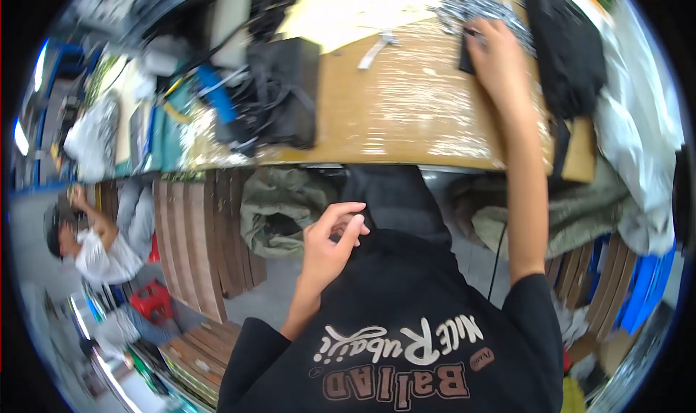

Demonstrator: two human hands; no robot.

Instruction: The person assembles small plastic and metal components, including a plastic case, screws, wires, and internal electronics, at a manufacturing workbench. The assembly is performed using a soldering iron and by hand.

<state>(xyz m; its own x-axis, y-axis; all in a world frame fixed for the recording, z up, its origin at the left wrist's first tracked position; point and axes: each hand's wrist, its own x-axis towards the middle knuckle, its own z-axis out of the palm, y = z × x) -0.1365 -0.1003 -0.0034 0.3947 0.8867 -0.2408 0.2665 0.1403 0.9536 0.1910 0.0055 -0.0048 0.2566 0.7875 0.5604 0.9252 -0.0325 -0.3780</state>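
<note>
My right hand [499, 59] reaches over the far right of the table, its fingers bent down at the edge of a pile of silver-grey strips [475, 6]. A small dark thing shows at the fingertips, too blurred to name. Just beside them lies a flat black piece [466, 55], partly covered by the hand. My left hand [330, 245] hovers above my lap, short of the table edge. Its fingers are loosely curled, with the thumb apart from the index finger, and I see nothing in it.
The brown tabletop [406, 109] has shiny film over it. A white strip [375, 49] and yellow sheets [326, 14] lie toward the back. A black box [286, 94] with cables stands left, a black bag [569, 51] right. Another person [109, 243] sits far left.
</note>
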